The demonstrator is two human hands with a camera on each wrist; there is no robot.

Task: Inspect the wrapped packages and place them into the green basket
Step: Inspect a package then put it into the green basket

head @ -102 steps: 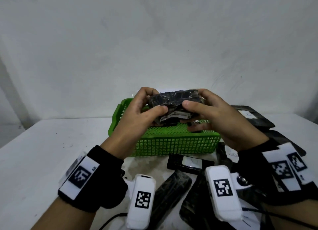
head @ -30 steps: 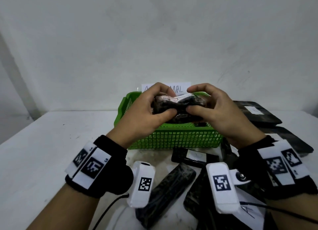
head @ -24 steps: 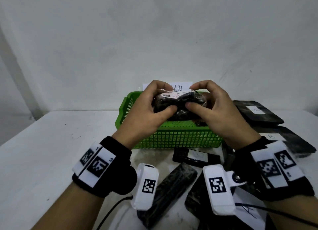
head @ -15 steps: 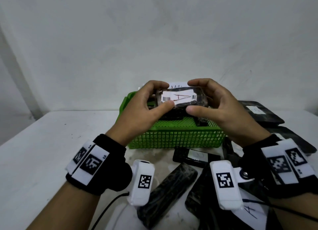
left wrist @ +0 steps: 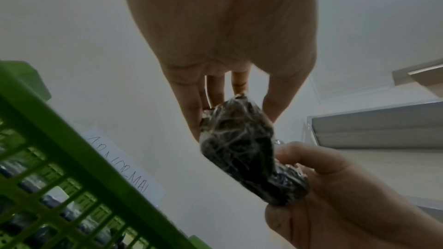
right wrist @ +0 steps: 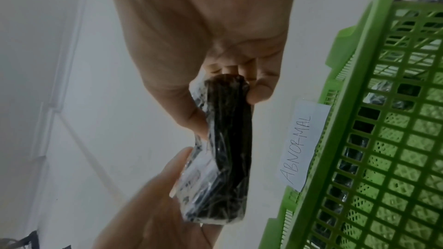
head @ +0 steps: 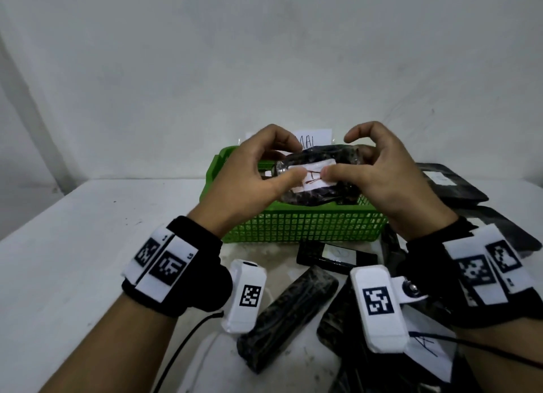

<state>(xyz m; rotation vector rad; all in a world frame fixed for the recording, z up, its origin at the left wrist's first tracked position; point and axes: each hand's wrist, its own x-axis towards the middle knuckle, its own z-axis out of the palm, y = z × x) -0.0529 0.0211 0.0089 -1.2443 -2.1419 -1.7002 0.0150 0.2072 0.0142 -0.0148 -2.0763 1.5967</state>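
Both hands hold one black package [head: 323, 160] wrapped in clear film, with a white label facing me, just above the green basket [head: 302, 225]. My left hand [head: 273, 169] pinches its left end, thumb on the label. My right hand [head: 361, 169] grips the right end, thumb on the label and index finger raised off it. In the left wrist view the fingers [left wrist: 191, 113] hold the package [left wrist: 239, 143]. In the right wrist view the package [right wrist: 227, 149] runs between both hands beside the basket [right wrist: 383, 139]. Dark packages lie inside the basket.
Several more black wrapped packages lie on the white table: one long [head: 288, 313], one small [head: 335, 256], flat ones at the right [head: 449, 187]. A paper sign reading ABNORMAL [right wrist: 304, 147] hangs on the wall behind the basket. The table's left side is bare.
The package was turned over until its white label faced me, then came down slightly toward the basket. Both thumbs now meet on the label, and my right index finger has lifted.
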